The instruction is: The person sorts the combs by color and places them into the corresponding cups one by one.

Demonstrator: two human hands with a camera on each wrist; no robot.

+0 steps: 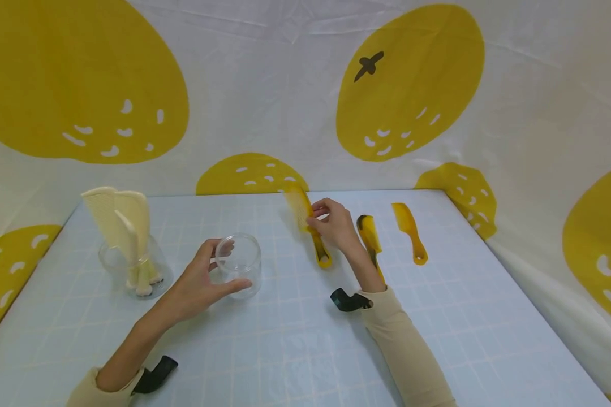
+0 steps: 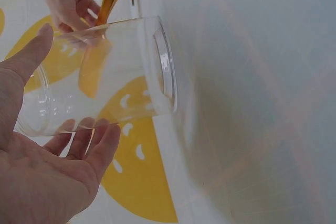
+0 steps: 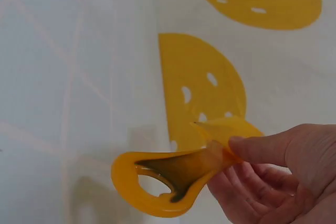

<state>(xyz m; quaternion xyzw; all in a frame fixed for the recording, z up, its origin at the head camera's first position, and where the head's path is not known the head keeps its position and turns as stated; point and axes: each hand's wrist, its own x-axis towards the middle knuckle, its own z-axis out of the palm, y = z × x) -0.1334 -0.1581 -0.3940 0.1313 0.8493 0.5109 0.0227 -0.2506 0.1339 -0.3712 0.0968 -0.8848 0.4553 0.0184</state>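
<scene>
My left hand (image 1: 196, 282) grips a clear round jar (image 1: 241, 265) standing upright on the table. In the left wrist view its thumb lies on one side of the jar (image 2: 121, 98) and the fingers on the other. My right hand (image 1: 334, 224) pinches a yellow, dark-streaked comb (image 1: 319, 249) near where the handle meets the teeth, raised above the table with the handle end low. The right wrist view shows the comb's handle (image 3: 168, 182) with a hole in its end, the thumb pressing on top. Fingers partly hide the toothed part there.
Right of my right hand lie a dark-and-yellow comb (image 1: 369, 233), partly hidden by the forearm, and a yellow comb (image 1: 409, 232). At left a clear container (image 1: 158, 257) holds several cream-coloured, wide-ended flat things (image 1: 132, 220). A fruit-printed curtain (image 1: 265, 102) hangs behind the table (image 1: 295, 362).
</scene>
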